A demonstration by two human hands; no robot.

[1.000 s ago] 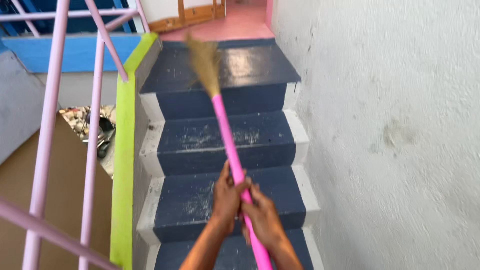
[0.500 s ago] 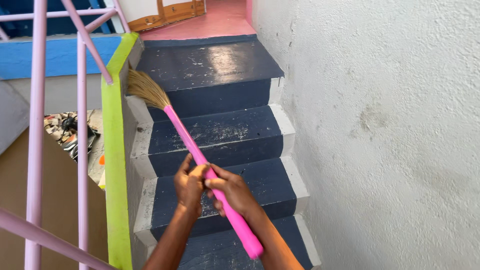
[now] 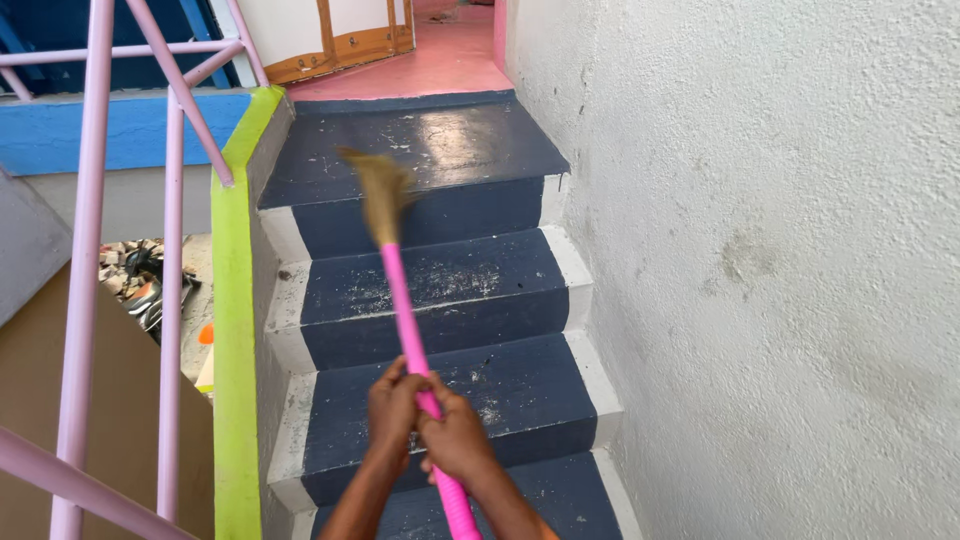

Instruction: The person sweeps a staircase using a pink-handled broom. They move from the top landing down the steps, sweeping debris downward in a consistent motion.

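I look up a flight of dark blue steps (image 3: 440,380) with white edges. Both hands grip a broom's pink handle (image 3: 403,310) low in the view. My left hand (image 3: 392,405) sits slightly higher on the handle, and my right hand (image 3: 455,440) is wrapped around it just below. The straw bristles (image 3: 380,195) reach over the riser below the top step. White dust and grit lie on the middle step (image 3: 440,285) and on the step near my hands.
A rough white wall (image 3: 760,260) runs along the right. On the left are a lime green stair border (image 3: 232,300) and a pink metal railing (image 3: 170,250). A pink landing (image 3: 420,70) with a wooden door frame lies at the top. Clutter (image 3: 140,280) shows below.
The broom head has swung from the left edge of the stairs back toward the middle and higher. Both hands stay on the handle.
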